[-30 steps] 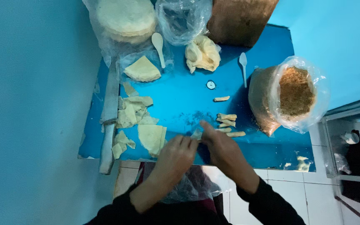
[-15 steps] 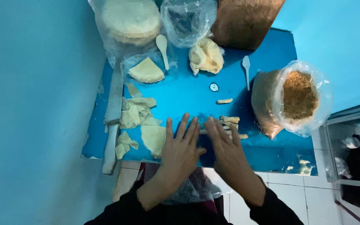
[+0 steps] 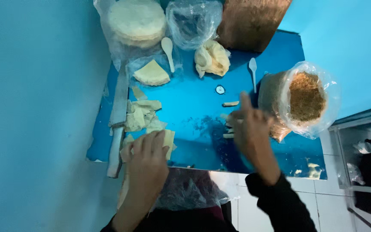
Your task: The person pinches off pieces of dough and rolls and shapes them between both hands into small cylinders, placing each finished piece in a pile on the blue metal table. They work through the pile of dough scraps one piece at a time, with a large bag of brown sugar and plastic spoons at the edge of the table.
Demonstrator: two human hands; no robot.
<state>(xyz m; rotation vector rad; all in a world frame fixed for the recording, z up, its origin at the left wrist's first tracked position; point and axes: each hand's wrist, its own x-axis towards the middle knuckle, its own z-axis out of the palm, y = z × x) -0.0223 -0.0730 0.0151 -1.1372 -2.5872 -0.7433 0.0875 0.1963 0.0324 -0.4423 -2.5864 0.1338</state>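
Across the middle of the frame we see one blue tabletop (image 3: 194, 116) with our two hands over its lower edge. We count two white plastic spoons (image 3: 167, 51) (image 3: 253, 71), one long knife (image 3: 117, 118) along the left edge, one stack of round wrappers (image 3: 137, 21) in plastic at upper left, one open bag of brown crumbs (image 3: 305, 96) at right, and one small round cap (image 3: 220, 89) at centre. Our left hand (image 3: 149, 157), at lower left, lies flat with fingers spread on a pale triangular wrapper sheet (image 3: 168, 138), pressing rather than gripping. Our right hand (image 3: 247, 129), right of centre, is blurred, fingers loosely extended, hovering over the small rolled pieces (image 3: 230, 104); whether it holds one we cannot tell.
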